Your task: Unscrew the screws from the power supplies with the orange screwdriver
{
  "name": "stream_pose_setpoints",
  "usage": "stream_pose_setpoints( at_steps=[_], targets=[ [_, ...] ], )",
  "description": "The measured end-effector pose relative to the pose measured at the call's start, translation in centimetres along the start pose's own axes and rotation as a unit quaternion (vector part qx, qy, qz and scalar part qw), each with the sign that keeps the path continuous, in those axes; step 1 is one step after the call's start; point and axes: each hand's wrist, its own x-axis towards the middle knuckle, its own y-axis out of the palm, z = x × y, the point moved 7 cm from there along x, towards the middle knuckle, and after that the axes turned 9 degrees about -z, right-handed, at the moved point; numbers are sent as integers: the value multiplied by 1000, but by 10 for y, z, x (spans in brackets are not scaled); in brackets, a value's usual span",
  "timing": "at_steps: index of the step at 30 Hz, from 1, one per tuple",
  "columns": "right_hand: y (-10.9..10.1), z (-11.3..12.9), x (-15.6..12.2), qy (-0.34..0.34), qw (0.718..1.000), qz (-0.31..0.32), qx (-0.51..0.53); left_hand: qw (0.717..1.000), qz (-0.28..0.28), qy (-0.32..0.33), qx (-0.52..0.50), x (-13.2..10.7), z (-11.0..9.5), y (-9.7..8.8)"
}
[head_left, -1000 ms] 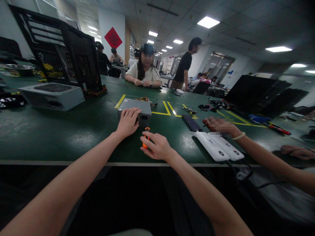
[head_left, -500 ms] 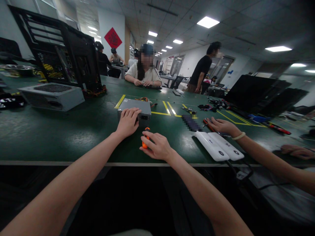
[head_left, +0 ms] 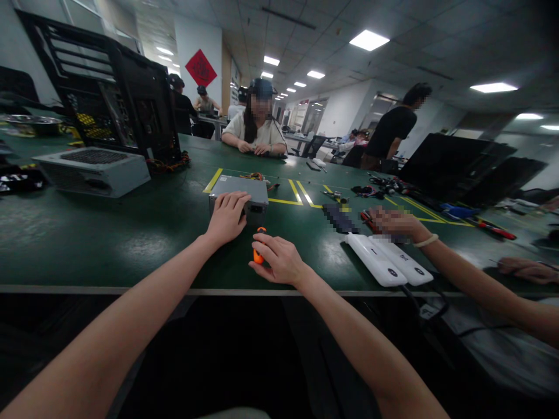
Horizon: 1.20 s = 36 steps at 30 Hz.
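Note:
A grey metal computer power supply (head_left: 236, 185) lies on the green table in front of me, its socket facing my side. My left hand (head_left: 227, 216) grips its near left part, fingers over the top and thumb at the front face. Just to the right, my right hand (head_left: 277, 259) is closed on a screwdriver (head_left: 258, 254) with an orange and black handle. The handle stands close to the front of the power supply; I cannot make out its tip. Coloured cables (head_left: 253, 176) come out behind the power supply.
At left stand a second power supply (head_left: 102, 171) and an open black computer case (head_left: 148, 110). Two white devices (head_left: 379, 262) lie at right, beside a co-worker's hand (head_left: 399, 226). Black panels (head_left: 445, 160) and cables (head_left: 384, 183) lie farther right. Another person (head_left: 257, 131) sits opposite.
My right hand and the screwdriver have shifted very slightly to the right. My left hand stays on the power supply. A standing person in the background has moved right.

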Motion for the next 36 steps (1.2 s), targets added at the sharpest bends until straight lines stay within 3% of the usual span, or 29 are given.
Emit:
stream_pose_setpoints(
  at_steps=[4,10,18,24,31,36],
  targets=[
    [-1,-3,-1,21,999,-16,31,1000,3,-4,-6,0,0,0],
    [0,1,1,-3,1000,19,6,1000,5,-6,-12,0,0,0],
    [-1,-4,-2,31,999,-19,26,1000,5,-6,4,0,0,1],
    [0,0,0,-4,1000,14,1,1000,4,-5,-6,0,0,0],
    [-3,-4,-1,35,998,-19,45,1000,6,-5,-8,0,0,0],
    [3,-1,-1,13,999,29,28,1000,7,-8,-14,0,0,1]
  ],
)
